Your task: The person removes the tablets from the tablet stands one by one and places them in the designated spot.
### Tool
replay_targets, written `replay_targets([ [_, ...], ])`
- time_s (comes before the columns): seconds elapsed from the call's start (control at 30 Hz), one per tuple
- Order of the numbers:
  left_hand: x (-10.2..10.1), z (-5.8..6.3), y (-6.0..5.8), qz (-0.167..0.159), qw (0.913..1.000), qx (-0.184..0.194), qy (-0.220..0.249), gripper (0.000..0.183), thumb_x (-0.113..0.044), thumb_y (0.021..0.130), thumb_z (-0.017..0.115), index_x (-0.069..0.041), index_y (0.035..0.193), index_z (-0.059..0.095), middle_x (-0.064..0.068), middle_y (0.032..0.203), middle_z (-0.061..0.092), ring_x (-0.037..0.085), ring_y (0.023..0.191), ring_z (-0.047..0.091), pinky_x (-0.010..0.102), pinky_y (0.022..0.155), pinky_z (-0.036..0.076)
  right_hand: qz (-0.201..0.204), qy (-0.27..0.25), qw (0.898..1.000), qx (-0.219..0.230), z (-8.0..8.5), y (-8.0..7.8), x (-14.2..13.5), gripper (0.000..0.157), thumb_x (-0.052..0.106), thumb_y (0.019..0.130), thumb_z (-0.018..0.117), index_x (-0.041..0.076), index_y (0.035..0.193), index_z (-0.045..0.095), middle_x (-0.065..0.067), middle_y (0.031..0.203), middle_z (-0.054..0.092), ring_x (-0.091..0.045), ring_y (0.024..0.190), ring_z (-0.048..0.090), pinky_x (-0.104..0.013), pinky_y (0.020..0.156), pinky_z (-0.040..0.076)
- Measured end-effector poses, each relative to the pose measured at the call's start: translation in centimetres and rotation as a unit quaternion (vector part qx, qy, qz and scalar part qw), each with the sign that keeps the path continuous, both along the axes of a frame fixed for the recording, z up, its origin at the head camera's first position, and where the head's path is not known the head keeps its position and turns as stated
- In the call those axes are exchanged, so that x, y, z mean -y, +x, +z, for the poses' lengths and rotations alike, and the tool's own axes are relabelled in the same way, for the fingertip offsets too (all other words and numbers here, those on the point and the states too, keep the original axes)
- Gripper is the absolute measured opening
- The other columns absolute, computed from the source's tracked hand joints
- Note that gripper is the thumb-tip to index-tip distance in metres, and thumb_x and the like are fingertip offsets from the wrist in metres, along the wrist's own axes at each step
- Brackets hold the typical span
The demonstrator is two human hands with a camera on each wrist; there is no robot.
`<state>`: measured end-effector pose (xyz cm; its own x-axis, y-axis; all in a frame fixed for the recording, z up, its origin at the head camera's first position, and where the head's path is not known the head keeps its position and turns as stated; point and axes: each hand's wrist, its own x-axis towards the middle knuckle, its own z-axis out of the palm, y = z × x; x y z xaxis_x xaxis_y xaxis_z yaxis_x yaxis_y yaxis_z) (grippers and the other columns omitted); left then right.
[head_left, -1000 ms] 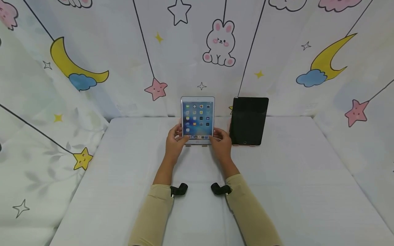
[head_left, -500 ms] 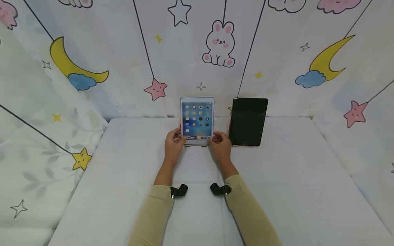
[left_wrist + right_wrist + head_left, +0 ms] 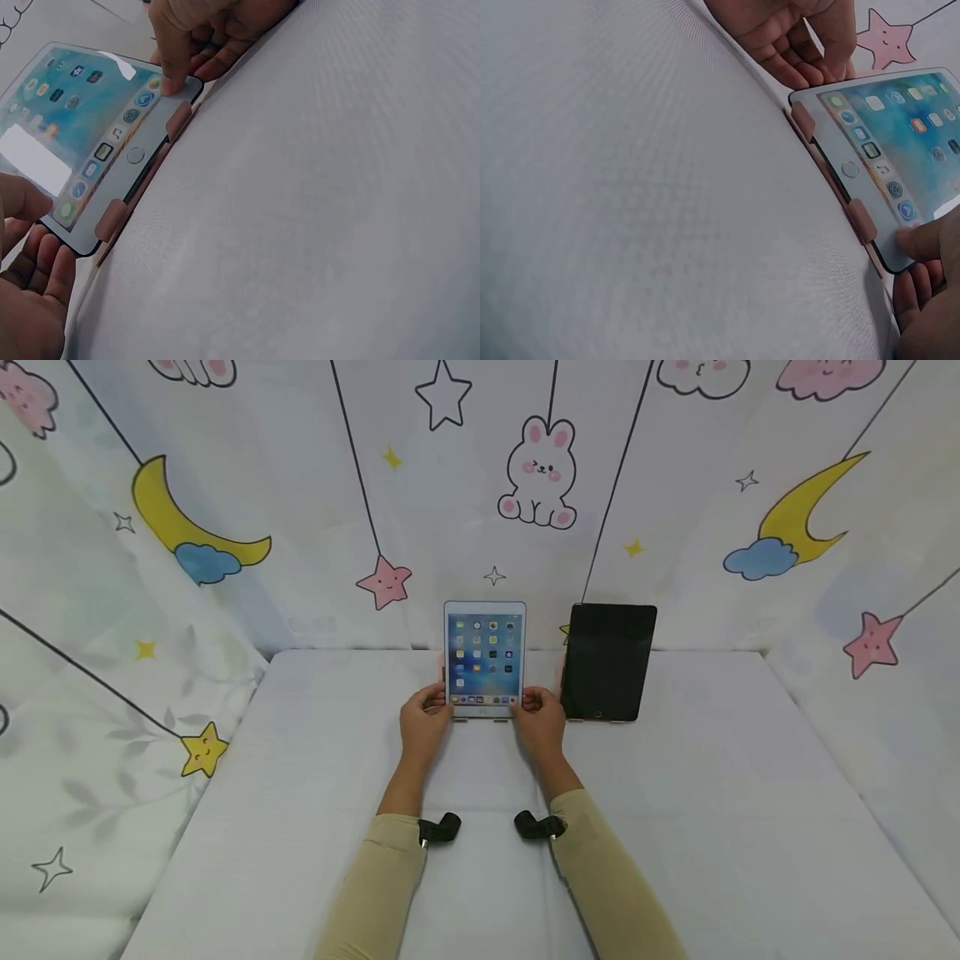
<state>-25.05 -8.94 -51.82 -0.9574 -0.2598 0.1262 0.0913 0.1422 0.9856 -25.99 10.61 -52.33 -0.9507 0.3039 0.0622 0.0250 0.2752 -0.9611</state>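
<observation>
Your head view is evenly and fairly brightly lit, with soft, pale shadows on the table near your left hand and right hand. The black tablet is so dark that its screen shows almost no detail. Both your wrist views are dimmer and greyer, your hands shadowed, the cloth showing a faint ripple pattern. In the left one, white glare blots parts of the white tablet; its icons stay readable.
</observation>
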Motion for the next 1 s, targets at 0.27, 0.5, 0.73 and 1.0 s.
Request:
replay_targets([
  [0.27,0.0,0.2,0.3,-0.012,0.9998,-0.015,-0.002,0.036,0.003,0.082,0.068,0.0,0.118,0.065,0.015,0.105,0.064,0.024,0.098,0.062,0.02,0.084,0.054,0.006,-0.015,1.0,0.012,-0.5,0.0,-0.1,0.031,0.005,0.082,0.071,0.005,0.111,0.061,-0.01,0.102,0.059,-0.022,0.096,0.056,-0.034,0.089,0.05],
  [0.5,-0.1,-0.3,0.3,-0.017,0.999,-0.04,0.012,0.036,0.004,0.082,0.068,-0.002,0.118,0.065,0.013,0.104,0.063,0.02,0.096,0.061,0.014,0.08,0.052,0.013,-0.047,0.999,0.011,-0.1,0.4,-0.3,0.031,0.007,0.084,0.07,0.006,0.114,0.061,-0.009,0.105,0.06,-0.021,0.099,0.057,-0.035,0.092,0.051],
  [0.73,-0.2,0.1,0.4,-0.015,0.9977,-0.056,0.034,0.039,0.007,0.081,0.068,-0.001,0.119,0.064,0.016,0.106,0.064,0.022,0.097,0.06,0.014,0.079,0.053,0.03,-0.085,0.995,-0.033,-0.1,0.2,-0.5,0.032,0.001,0.083,0.071,-0.001,0.114,0.062,-0.016,0.105,0.064,-0.022,0.097,0.06,-0.024,0.084,0.051],
  [1.0,0.8,0.6,0.3,-0.039,0.9945,-0.037,0.09,0.043,0.009,0.084,0.066,0.002,0.126,0.06,0.017,0.116,0.06,0.02,0.103,0.061,0.012,0.08,0.053,0.062,-0.134,0.985,-0.088,0.5,0.6,0.0,0.036,-0.003,0.085,0.069,-0.001,0.12,0.061,-0.019,0.111,0.065,-0.018,0.098,0.061,-0.015,0.079,0.05],
])
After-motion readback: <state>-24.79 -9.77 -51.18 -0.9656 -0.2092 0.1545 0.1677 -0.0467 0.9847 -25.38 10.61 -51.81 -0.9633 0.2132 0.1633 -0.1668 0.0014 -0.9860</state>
